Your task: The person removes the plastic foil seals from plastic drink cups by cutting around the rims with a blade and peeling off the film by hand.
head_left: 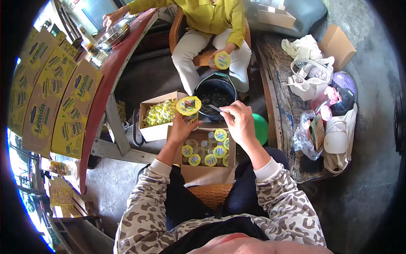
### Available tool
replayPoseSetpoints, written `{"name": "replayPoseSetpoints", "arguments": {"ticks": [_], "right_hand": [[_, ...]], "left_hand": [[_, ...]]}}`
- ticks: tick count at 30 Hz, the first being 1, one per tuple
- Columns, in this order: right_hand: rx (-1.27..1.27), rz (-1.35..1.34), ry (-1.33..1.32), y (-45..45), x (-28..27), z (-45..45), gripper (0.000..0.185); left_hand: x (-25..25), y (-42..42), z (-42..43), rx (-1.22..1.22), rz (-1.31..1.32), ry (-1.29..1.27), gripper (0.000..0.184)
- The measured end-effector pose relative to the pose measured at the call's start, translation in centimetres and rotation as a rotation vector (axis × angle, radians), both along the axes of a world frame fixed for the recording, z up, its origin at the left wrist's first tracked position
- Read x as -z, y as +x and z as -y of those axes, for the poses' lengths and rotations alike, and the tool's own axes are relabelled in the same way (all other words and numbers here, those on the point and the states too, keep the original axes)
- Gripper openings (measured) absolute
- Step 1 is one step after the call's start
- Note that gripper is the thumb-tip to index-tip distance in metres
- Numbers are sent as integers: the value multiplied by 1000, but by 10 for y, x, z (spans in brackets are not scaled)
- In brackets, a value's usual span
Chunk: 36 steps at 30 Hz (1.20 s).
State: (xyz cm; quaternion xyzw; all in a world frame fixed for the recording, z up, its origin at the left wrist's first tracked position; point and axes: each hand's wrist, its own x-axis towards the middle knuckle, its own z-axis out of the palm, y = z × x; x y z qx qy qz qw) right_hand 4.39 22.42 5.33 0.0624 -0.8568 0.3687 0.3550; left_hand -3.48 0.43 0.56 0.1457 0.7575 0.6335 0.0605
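Observation:
My left hand (182, 131) is wrapped round a clear plastic cup with a yellow printed lid (188, 106). Its lid looks partly opened, with dark contents showing. My right hand (239, 122) pinches a small metal blade, apparently a knife (215, 108), its tip pointing left toward the cup and apart from it. Below both hands, an open cardboard box (205, 175) on my lap side holds several similar cups (219, 151), some yellow-lidded. Just beyond the knife stands a black bucket (216, 91) with dark contents.
Opposite me a seated person in a yellow-green shirt (207, 19) holds another lidded cup (222, 60). A carton of yellow strips (157, 133) stands left of the bucket. Lemon cartons (76, 110) line the red table (105, 80). Bags (311, 80) lie on the right bench, near a green basin (259, 129).

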Motion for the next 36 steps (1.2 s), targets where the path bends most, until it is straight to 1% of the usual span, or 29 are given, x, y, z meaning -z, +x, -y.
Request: {"name": "replayPoseSetpoints", "arguments": {"ticks": [1, 2, 3, 5, 7, 8, 9, 11, 12, 13, 14, 15, 17, 19, 20, 21, 22, 23, 24, 25, 27, 28, 29, 31, 32, 33, 35, 36], "right_hand": [[-3, -1, 8, -1, 1, 3, 12], [-6, -3, 18, -2, 4, 4, 12], [-14, -2, 33, -4, 7, 5, 12], [-19, 50, 17, -4, 10, 5, 12], [-27, 75, 31, -5, 9, 7, 11], [-27, 109, -13, -7, 14, 6, 11], [-27, 143, -56, -9, 18, 5, 10], [-33, 124, -25, -11, 18, 6, 11], [-30, 142, -34, -11, 17, 7, 11], [-28, 159, -44, -11, 16, 9, 12], [-62, 165, -135, -12, 14, 11, 13], [-75, 170, -120, -12, 14, 12, 13], [-18, 151, -27, -12, 13, 12, 13], [-21, 135, 6, -14, 11, 12, 13], [-8, 153, -17, -17, 13, 10, 13], [6, 168, -38, -20, 12, 9, 13], [7, 168, -81, -24, 10, 10, 14], [-1, 162, -64, -28, 5, 9, 14], [20, 111, 5, -31, -5, 12, 14], [41, 61, 70, -34, -13, 14, 14], [24, 33, 98, -43, -20, 20, 14], [2, -18, 161, -47, -24, 24, 14], [-21, -69, 220, -51, -27, 30, 14], [-63, -64, 253, -56, -31, 39, 14], [-81, -89, 293, -58, -30, 43, 15], [-98, -114, 333, -61, -28, 46, 15], [-107, -121, 335, -61, -19, 48, 18], [-117, -139, 364, -58, -17, 48, 20]], "left_hand": [[6, -3, 2, -6, -1, 13, 70], [14, -7, 3, 44, 12, 48, 74], [13, -7, 2, 93, 26, 84, 79], [9, -11, -1, 97, 16, 117, 78], [6, -19, -1, 111, -47, 150, 76], [5, -23, -3, 47, -99, 99, 72], [-1, -27, -1, 32, -95, 116, 72], [-9, -35, 2, 27, 126, 193, 69], [2, -47, 9, 57, 194, 70, 71], [7, -53, 9, 45, 196, 84, 71], [12, -59, 9, 23, 224, 29, 73], [12, -61, 9, 0, 252, -26, 74], [13, -62, 9, 8, 253, 7, 74], [10, -61, 8, 155, 228, -15, 81], [9, -58, 6, 205, 188, 90, 82], [10, -57, 5, 196, 182, 105, 82], [14, -56, 3, 195, 125, 93, 81], [18, -57, 0, 195, 67, 80, 80], [14, -57, -2, 170, -59, 25, 79], [12, -56, -1, 162, -67, 37, 79], [2, -47, 3, 169, -72, -35, 85], [18, -51, 3, 129, -145, -54, 86], [23, -50, 5, 122, -145, -54, 86], [-8, -35, 12, 132, -42, 14, 84], [-24, -27, 17, 134, -45, 22, 77], [-22, -26, 20, 128, -43, 17, 77], [-15, -25, 26, 77, -109, 38, 66], [-17, -23, 28, 47, -121, -7, 63]]}}
